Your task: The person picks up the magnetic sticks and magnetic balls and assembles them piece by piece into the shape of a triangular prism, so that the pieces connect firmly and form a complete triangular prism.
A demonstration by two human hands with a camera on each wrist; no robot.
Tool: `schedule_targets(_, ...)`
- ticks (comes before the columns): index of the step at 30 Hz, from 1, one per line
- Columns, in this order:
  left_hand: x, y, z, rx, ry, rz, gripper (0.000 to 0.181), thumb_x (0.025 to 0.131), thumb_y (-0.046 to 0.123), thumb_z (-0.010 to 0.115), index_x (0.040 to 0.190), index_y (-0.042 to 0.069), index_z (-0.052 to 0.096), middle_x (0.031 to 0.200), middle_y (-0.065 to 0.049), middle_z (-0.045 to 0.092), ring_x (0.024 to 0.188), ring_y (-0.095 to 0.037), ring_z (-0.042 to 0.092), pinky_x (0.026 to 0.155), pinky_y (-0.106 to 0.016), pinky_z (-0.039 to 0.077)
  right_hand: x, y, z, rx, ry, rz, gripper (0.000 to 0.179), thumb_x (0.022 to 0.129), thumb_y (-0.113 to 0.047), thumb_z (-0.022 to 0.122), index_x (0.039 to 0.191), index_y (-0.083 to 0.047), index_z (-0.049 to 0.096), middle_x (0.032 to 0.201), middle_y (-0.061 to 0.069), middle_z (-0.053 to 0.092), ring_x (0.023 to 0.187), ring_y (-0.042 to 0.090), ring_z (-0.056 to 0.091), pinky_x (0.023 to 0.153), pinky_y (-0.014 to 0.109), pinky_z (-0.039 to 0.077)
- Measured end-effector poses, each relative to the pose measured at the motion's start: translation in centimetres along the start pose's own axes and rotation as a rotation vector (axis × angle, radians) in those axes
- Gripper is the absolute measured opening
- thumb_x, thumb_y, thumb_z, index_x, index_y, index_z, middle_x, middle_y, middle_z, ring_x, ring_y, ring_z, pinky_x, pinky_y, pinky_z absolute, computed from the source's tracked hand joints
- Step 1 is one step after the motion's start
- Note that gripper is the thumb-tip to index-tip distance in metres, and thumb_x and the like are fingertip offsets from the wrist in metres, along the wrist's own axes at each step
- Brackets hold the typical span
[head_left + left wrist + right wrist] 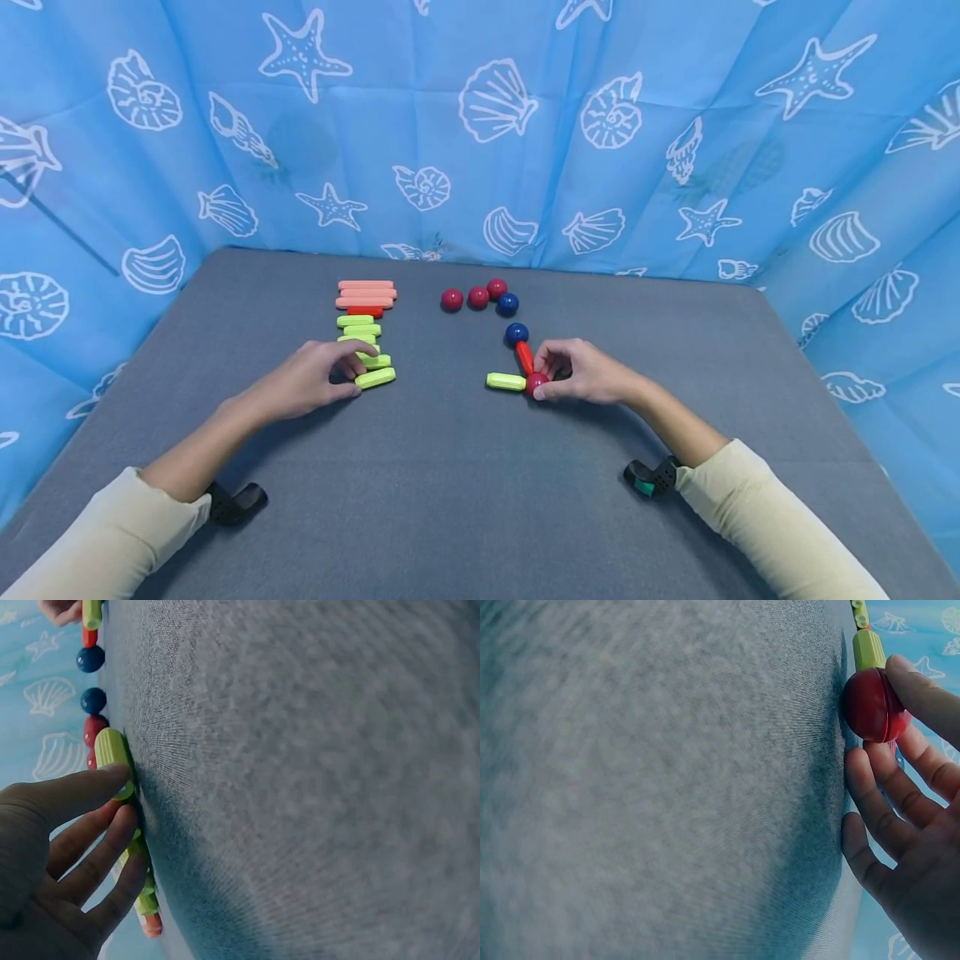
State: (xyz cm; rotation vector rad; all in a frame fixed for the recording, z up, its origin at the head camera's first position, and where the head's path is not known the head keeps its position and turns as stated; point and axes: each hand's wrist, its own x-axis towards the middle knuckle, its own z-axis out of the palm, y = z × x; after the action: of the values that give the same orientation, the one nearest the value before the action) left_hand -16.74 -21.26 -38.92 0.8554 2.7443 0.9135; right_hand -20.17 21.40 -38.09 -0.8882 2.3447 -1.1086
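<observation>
My right hand [573, 371] pinches a red ball [867, 705] between thumb and fingers. A red rod [524, 357] joins this ball to a dark blue ball [517, 334], and a yellow-green rod [505, 382] sticks out from it to the left. My left hand [322, 379] is at the column of yellow-green rods, fingers loosely bent and spread from the thumb. Its thumb overlaps the nearest yellow-green rod [111, 750] in the left wrist view, with the other fingertips just past that rod's end. The hand partly hides the rods behind.
Behind the yellow-green rods lie a short red rod [365, 312] and several salmon rods [365, 293]. Three red balls [477, 297] and another blue ball [507, 304] sit at the back middle. A blue shell-patterned curtain [450, 150] borders the grey table [450, 500].
</observation>
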Motion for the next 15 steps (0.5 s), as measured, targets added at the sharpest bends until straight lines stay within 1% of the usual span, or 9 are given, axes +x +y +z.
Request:
schedule_targets(4,0.2,0.3,0.2,-0.015,0.017,0.018,0.048,0.083,0.000,0.078,0.129,0.006,0.061,0.097,0.002,0.070,0.090,-0.013,0.065,0.084,-0.042,0.054,0.0,-0.1,0.0,0.001,-0.002,0.000,0.029,0.083,-0.014,0.081,0.102,-0.005,0.062,0.096,0.007,0.062,0.091,0.026,0.059,0.084,0.041,0.051)
schedule_targets(8,0.7,0.8,0.7,-0.063,0.051,0.034,0.049,0.084,0.000,0.077,0.129,0.006,0.060,0.099,0.002,0.071,0.090,-0.012,0.065,0.084,-0.042,0.054,0.0,-0.1,-0.1,0.002,-0.001,-0.005,0.029,0.083,-0.015,0.081,0.102,-0.005,0.062,0.096,0.007,0.062,0.092,0.026,0.059,0.084,0.041,0.051)
schedule_targets(11,1.6,1.4,1.1,-0.131,0.069,0.034,0.050,0.085,0.000,0.076,0.131,0.004,0.058,0.101,0.000,0.072,0.089,-0.012,0.066,0.082,-0.040,0.055,0.0,0.0,-0.1,0.003,0.000,-0.006,0.029,0.083,-0.015,0.081,0.102,-0.006,0.062,0.095,0.007,0.062,0.091,0.025,0.059,0.083,0.038,0.051)
schedule_targets(15,3.1,2.7,1.9,-0.220,0.076,0.028,0.052,0.085,0.002,0.076,0.133,0.003,0.056,0.102,-0.001,0.071,0.085,-0.013,0.065,0.079,-0.037,0.055,0.0,0.2,-0.1,0.006,-0.004,-0.004,0.028,0.083,-0.015,0.081,0.102,-0.006,0.062,0.095,0.007,0.062,0.091,0.025,0.058,0.082,0.033,0.051)
